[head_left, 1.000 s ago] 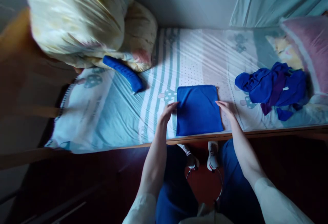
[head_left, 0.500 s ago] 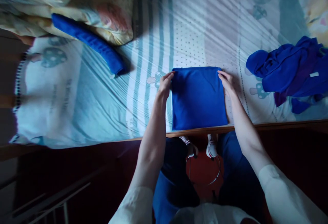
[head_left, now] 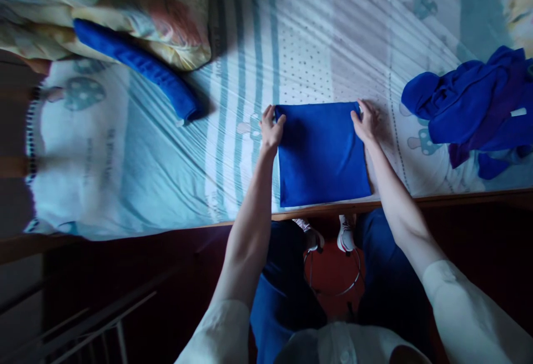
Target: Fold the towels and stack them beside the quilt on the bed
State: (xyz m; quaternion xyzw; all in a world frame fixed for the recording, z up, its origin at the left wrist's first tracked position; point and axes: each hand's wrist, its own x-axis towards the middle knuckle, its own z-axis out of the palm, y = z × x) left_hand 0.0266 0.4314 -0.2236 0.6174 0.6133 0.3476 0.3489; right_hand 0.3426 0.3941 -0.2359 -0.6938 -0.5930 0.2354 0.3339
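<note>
A blue cloth (head_left: 322, 155), flat and nearly square, lies on the bed near its front edge. At the cloth's upper left corner is my left hand (head_left: 272, 126), with thumb and fingers around the corner. My right hand (head_left: 365, 120) is at the upper right corner in the same way, its thumb on the near side of the fabric and its fingers at the edge. The fingertips of both hands are partly hidden by the cloth.
A rolled blue cloth (head_left: 141, 64) lies at the left, against a floral bundle (head_left: 166, 14). Rumpled blue garments (head_left: 470, 103) sit at the right. A pillow (head_left: 79, 147) is at the far left. The bed's wooden edge (head_left: 437, 200) runs in front of me.
Both hands have moved slightly up at the cloth's top corners, and the thumbs now stand more apart from the fingers. The top edge of the cloth has shifted slightly up.
</note>
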